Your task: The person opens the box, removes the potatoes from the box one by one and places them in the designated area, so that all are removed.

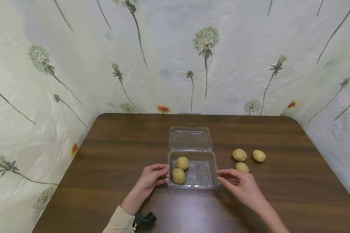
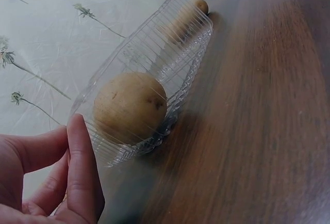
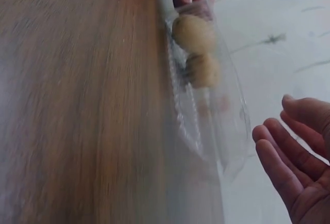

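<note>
A clear plastic clamshell box (image 1: pixel 200 171) stands on the table with its lid (image 1: pixel 190 139) folded back, away from me. Two potatoes lie along its left side, one farther back (image 1: pixel 182 163) and one in front (image 1: pixel 178 176). My left hand (image 1: pixel 150 177) pinches the box's left rim between thumb and fingers; close by in the left wrist view, a potato (image 2: pixel 131 108) shows through the ribbed wall. At the right side is my right hand (image 1: pixel 241 186), fingertips close to the rim, fingers loosely bent; the right wrist view shows a gap between them and the box.
Three more potatoes sit on the brown wooden table (image 1: pixel 119 145) right of the box: one behind (image 1: pixel 239 155), one farther right (image 1: pixel 259 156), and one (image 1: pixel 242 167) just beyond my right hand. A flower-patterned sheet (image 1: pixel 169 58) hangs around the table's far side and ends.
</note>
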The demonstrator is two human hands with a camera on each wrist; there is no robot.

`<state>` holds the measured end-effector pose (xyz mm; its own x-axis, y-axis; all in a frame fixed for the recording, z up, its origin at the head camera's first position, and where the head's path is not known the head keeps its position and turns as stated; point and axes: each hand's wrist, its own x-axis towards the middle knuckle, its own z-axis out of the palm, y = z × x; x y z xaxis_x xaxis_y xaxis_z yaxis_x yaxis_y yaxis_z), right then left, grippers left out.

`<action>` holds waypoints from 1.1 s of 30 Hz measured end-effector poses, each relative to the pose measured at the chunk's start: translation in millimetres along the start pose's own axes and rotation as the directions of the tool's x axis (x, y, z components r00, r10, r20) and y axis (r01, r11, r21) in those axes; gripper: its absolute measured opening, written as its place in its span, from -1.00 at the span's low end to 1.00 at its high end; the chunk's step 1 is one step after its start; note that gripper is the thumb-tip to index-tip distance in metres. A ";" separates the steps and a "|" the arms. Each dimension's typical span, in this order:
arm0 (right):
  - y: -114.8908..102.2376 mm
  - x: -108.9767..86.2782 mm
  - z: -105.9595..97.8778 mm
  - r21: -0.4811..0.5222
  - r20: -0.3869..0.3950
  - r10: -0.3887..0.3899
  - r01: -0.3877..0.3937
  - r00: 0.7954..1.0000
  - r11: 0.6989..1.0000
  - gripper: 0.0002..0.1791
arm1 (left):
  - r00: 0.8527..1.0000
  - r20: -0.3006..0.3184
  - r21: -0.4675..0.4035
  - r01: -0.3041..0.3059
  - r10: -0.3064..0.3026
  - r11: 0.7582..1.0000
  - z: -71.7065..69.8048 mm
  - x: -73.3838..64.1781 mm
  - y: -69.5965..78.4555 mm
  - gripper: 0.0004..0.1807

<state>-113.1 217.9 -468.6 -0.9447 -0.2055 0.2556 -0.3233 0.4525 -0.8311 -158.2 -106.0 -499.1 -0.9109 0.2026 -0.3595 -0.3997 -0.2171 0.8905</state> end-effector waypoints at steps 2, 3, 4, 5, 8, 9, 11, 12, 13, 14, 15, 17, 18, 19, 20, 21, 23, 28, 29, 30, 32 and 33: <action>-1.3 2.9 3.9 0.021 0.014 -0.002 0.002 1.000 1.000 -0.79 | 1.000 0.000 0.001 0.001 -0.001 1.000 -0.1 0.2 0.0 -0.63; -2.1 4.4 5.8 0.031 0.021 -0.005 0.004 1.000 1.000 -0.79 | 1.000 0.000 0.001 0.001 -0.001 1.000 -0.1 0.2 0.1 -0.63; -2.6 5.8 7.6 0.041 0.031 -0.009 0.008 0.999 0.999 -0.79 | 1.000 0.001 -0.001 0.001 -0.001 1.000 -0.1 0.2 0.1 -0.63; -3.3 7.2 9.3 0.048 0.039 -0.012 0.010 0.999 0.999 -0.79 | 1.000 0.002 -0.002 0.001 -0.001 1.000 -0.2 0.3 0.0 -0.63; -5.3 10.9 13.9 0.081 0.065 -0.019 0.014 0.998 0.997 -0.77 | 1.000 0.001 -0.005 0.002 -0.002 1.000 -0.2 0.6 0.1 -0.64; -6.1 12.0 15.2 0.089 0.071 -0.022 0.016 0.997 0.996 -0.77 | 1.000 0.001 -0.005 0.004 -0.004 1.000 -0.4 0.9 -0.2 -0.64; -7.7 14.1 17.4 0.098 0.083 -0.024 0.016 0.996 0.995 -0.77 | 1.000 -0.002 -0.006 0.006 -0.006 1.000 -0.7 1.7 -0.5 -0.64; -8.3 15.2 18.4 0.106 0.089 -0.022 0.013 0.996 0.994 -0.76 | 1.000 -0.003 -0.006 0.008 -0.008 1.000 -0.9 2.0 -0.5 -0.64; -8.8 16.3 19.3 0.107 0.094 -0.024 0.014 0.995 0.994 -0.76 | 1.000 -0.002 -0.004 0.006 -0.006 1.000 -1.0 2.3 -0.4 -0.64; -9.3 17.4 20.1 0.104 0.099 -0.021 0.011 0.995 0.995 -0.76 | 1.000 -0.003 -0.006 0.007 -0.007 1.000 -1.2 2.6 -0.6 -0.63; -9.6 18.5 20.9 0.101 0.105 -0.020 0.009 0.994 0.995 -0.75 | 1.000 -0.001 -0.006 0.005 -0.005 1.000 -1.3 2.9 -0.7 -0.63; -10.0 20.7 22.5 0.096 0.117 -0.009 -0.003 0.993 0.995 -0.74 | 1.000 0.000 -0.007 0.002 -0.002 1.000 -1.5 3.2 -0.8 -0.62; -9.9 21.8 23.4 0.098 0.125 -0.003 -0.009 0.992 0.995 -0.73 | 1.000 0.001 -0.007 0.001 -0.001 1.000 -1.4 3.0 -0.6 -0.62; -9.8 22.8 24.3 0.095 0.134 0.000 -0.013 0.991 0.995 -0.72 | 1.000 0.002 -0.008 -0.001 0.001 1.000 -1.3 2.9 -0.5 -0.62; -9.7 23.8 25.2 0.094 0.143 0.006 -0.019 0.990 0.995 -0.72 | 1.000 0.002 -0.009 0.000 0.000 1.000 -1.3 2.7 -0.7 -0.62; -9.5 24.8 26.3 0.092 0.152 0.007 -0.021 0.988 0.996 -0.72 | 1.000 0.002 -0.008 0.000 0.000 1.000 -1.2 2.4 -0.5 -0.62; -9.0 26.6 28.4 0.087 0.169 0.003 -0.018 0.986 0.996 -0.71 | 1.000 0.002 -0.010 0.000 0.000 1.000 -0.9 1.8 -0.3 -0.62; -8.7 30.9 33.9 0.060 0.197 -0.015 0.003 0.980 0.998 -0.69 | 1.000 0.003 -0.017 0.000 0.000 1.000 -1.0 1.9 -1.0 -0.64; -8.8 32.0 34.9 0.053 0.202 -0.012 0.001 0.979 0.999 -0.69 | 1.000 0.003 -0.018 0.000 0.001 1.000 -1.1 1.9 -1.1 -0.65; -8.9 33.1 36.0 0.044 0.206 -0.007 -0.003 0.978 0.999 -0.68 | 1.000 0.006 -0.019 -0.001 0.001 1.000 -1.3 2.0 -1.3 -0.64; -8.8 35.7 38.2 0.035 0.225 0.002 -0.010 0.974 0.999 -0.66 | 1.000 0.008 -0.020 0.001 -0.001 1.000 -1.4 1.7 -1.3 -0.64; -8.9 36.9 39.4 0.034 0.238 0.009 -0.017 0.971 0.999 -0.65 | 1.000 0.008 -0.019 0.002 -0.002 1.000 -1.5 1.4 -1.3 -0.63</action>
<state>-142.9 172.1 -471.2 -0.9073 -0.4020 0.1236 -0.3049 0.4263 -0.8517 -159.1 -106.8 -501.2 -0.9092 0.2105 -0.3592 -0.4037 -0.2345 0.8843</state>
